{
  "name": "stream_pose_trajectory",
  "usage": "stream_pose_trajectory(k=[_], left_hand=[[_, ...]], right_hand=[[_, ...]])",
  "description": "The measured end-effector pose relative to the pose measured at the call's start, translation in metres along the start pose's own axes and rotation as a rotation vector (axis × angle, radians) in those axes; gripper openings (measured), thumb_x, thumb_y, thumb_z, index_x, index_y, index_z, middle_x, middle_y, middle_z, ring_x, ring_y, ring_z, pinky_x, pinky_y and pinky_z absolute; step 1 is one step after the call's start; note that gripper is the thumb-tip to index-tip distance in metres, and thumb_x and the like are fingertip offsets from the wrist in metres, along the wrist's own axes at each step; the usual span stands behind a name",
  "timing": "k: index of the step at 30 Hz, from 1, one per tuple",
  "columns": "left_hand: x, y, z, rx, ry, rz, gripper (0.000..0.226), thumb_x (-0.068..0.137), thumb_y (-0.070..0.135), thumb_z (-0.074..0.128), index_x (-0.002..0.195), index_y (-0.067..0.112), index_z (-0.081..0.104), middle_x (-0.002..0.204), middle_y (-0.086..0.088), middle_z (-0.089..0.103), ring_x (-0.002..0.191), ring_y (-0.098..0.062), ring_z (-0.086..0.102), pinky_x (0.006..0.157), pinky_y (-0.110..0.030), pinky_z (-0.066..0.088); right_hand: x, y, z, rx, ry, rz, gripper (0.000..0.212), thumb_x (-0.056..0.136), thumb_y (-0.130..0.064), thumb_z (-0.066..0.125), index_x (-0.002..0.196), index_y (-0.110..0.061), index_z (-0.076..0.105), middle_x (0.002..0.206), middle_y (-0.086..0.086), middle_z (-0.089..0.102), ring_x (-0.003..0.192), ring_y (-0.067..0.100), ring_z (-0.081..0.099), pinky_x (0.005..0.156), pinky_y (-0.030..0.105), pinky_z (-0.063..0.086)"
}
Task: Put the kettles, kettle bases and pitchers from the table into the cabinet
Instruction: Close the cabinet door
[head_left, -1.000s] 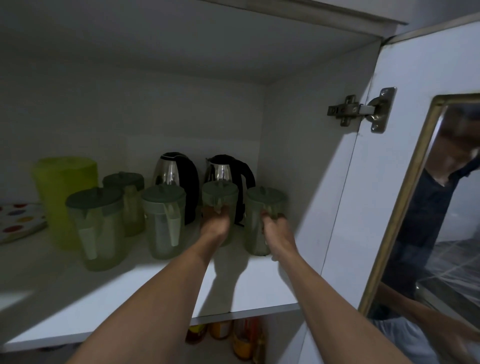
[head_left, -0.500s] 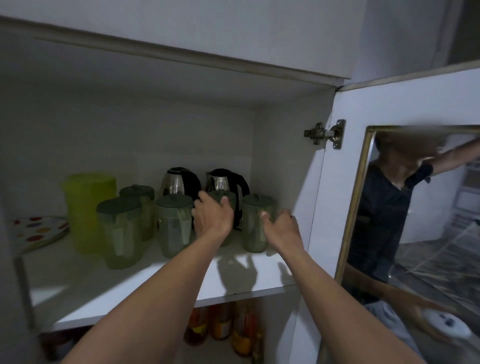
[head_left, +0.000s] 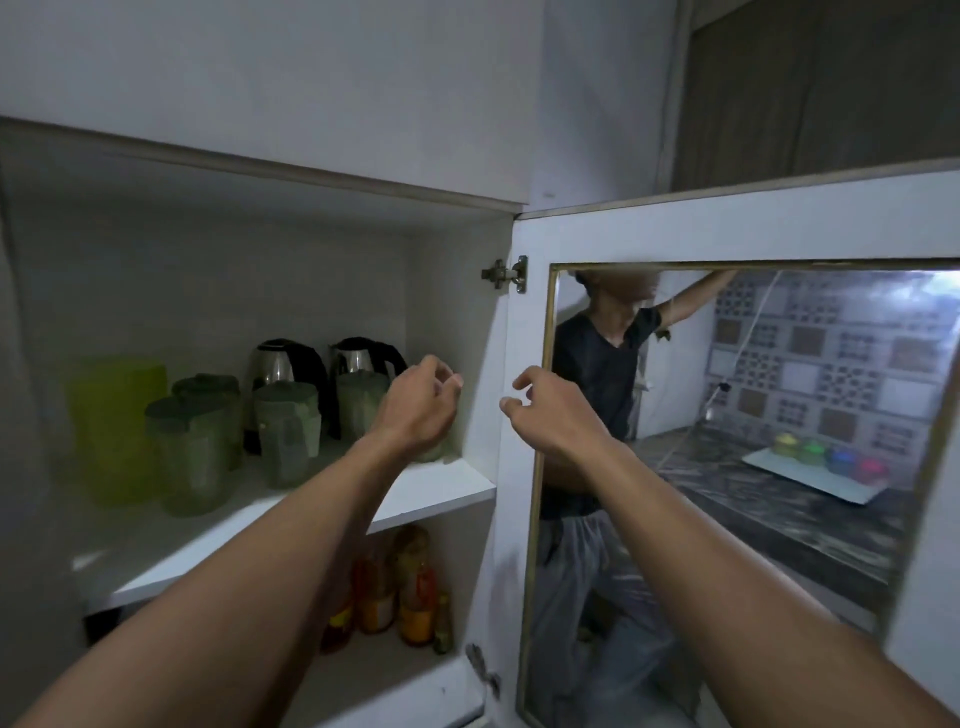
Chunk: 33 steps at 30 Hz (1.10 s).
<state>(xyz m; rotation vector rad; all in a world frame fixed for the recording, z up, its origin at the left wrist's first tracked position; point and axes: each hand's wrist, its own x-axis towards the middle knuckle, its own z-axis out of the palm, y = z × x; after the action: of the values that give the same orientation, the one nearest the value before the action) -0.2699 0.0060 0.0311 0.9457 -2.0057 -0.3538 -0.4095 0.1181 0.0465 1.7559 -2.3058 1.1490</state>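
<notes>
Both the left hand (head_left: 415, 410) and the right hand (head_left: 550, 415) are held empty, fingers loosely spread. Pitchers (head_left: 285, 431) and kettles (head_left: 280, 364) are seen on the shelf (head_left: 436, 493) at nine o'clock.

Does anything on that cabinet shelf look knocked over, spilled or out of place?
Nothing stands out. The green pitchers stand upright in front of the two kettles on the shelf, with no spill visible. Both hands, left hand and right hand, are empty and off the shelf. The light is dim, so small flaws could be missed.

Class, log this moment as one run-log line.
left hand: empty, open | right hand: empty, open | green lidded plastic pitchers: on shelf | steel kettles: behind them
</notes>
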Motion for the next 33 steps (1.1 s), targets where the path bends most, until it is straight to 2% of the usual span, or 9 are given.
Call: stream_pose_trajectory(k=[4,7,13,17,22,24,29,31,33], left_hand=[[-0.025,0.054,0.006,-0.076,-0.031,0.09,0.028,0.102,0.037,0.046,0.115,0.017,0.058,0.115,-0.005,0.064,0.098,-0.02,0.06,0.088,-0.043,0.053],[-0.034,0.104,0.016,-0.126,-0.059,0.152,0.028,0.102,0.039,0.046,0.12,0.02,0.056,0.12,-0.004,0.063,0.104,-0.021,0.06,0.091,-0.046,0.054],[-0.046,0.211,0.049,-0.228,-0.104,0.287,0.029,0.1,0.037,0.051,0.123,0.02,0.055,0.125,-0.004,0.061,0.111,-0.024,0.06,0.097,-0.045,0.052],[-0.063,0.262,0.078,-0.299,-0.087,0.366,0.037,0.101,0.035,0.051,0.134,0.02,0.051,0.136,-0.006,0.056,0.119,-0.023,0.057,0.098,-0.036,0.046],[-0.088,0.314,0.131,-0.318,-0.152,0.4,0.056,0.098,0.057,0.039,0.147,0.03,0.035,0.154,-0.003,0.04,0.139,-0.029,0.042,0.11,-0.054,0.04],[-0.099,0.337,0.149,-0.271,-0.163,0.413,0.064,0.095,0.067,0.031,0.152,0.037,0.024,0.163,-0.003,0.026,0.148,-0.03,0.03,0.114,-0.058,0.033],[-0.129,0.369,0.176,-0.175,-0.182,0.427,0.075,0.095,0.07,0.033,0.158,0.038,0.006,0.168,-0.007,-0.004,0.155,-0.028,-0.002,0.121,-0.049,0.014],[-0.137,0.374,0.187,-0.13,-0.168,0.416,0.082,0.093,0.073,0.032,0.158,0.038,-0.002,0.168,-0.007,-0.011,0.154,-0.029,-0.008,0.122,-0.05,0.01],[-0.144,0.376,0.196,-0.091,-0.181,0.402,0.087,0.09,0.076,0.031,0.157,0.038,-0.01,0.167,-0.007,-0.016,0.154,-0.029,-0.01,0.123,-0.052,0.009]], right_hand=[[-0.047,0.001,-0.063,-0.097,0.099,-0.007,0.035,0.099,-0.031,0.06,0.128,-0.012,0.059,0.119,0.007,0.067,0.103,0.024,0.064,0.085,0.036,0.052],[-0.075,0.006,-0.117,-0.165,0.181,-0.02,0.032,0.099,-0.028,0.059,0.128,-0.012,0.059,0.109,0.002,0.061,0.094,0.018,0.057,0.078,0.032,0.046],[-0.121,0.025,-0.228,-0.395,0.365,0.01,0.031,0.096,-0.022,0.054,0.125,-0.012,0.063,0.123,0.009,0.066,0.108,0.031,0.064,0.089,0.042,0.054],[-0.14,0.035,-0.283,-0.549,0.488,-0.036,0.04,0.094,-0.016,0.053,0.132,-0.009,0.058,0.134,0.011,0.062,0.123,0.032,0.056,0.097,0.042,0.048],[-0.138,0.065,-0.343,-0.737,0.609,-0.061,0.043,0.094,-0.02,0.052,0.135,-0.011,0.054,0.139,0.012,0.055,0.132,0.033,0.044,0.104,0.045,0.041],[-0.135,0.078,-0.362,-0.787,0.61,-0.043,0.047,0.094,-0.023,0.051,0.14,-0.011,0.05,0.147,0.014,0.048,0.14,0.034,0.036,0.111,0.048,0.037],[-0.133,0.111,-0.383,-0.747,0.474,0.089,0.062,0.102,-0.032,0.043,0.158,-0.013,0.026,0.168,0.015,0.019,0.156,0.036,0.009,0.123,0.056,0.013],[-0.132,0.123,-0.39,-0.7,0.416,0.095,0.062,0.103,-0.031,0.04,0.159,-0.01,0.023,0.167,0.015,0.019,0.154,0.037,0.016,0.122,0.055,0.021],[-0.131,0.126,-0.395,-0.659,0.424,0.073,0.054,0.102,-0.022,0.04,0.153,-0.004,0.032,0.157,0.018,0.033,0.143,0.038,0.032,0.113,0.046,0.033]])
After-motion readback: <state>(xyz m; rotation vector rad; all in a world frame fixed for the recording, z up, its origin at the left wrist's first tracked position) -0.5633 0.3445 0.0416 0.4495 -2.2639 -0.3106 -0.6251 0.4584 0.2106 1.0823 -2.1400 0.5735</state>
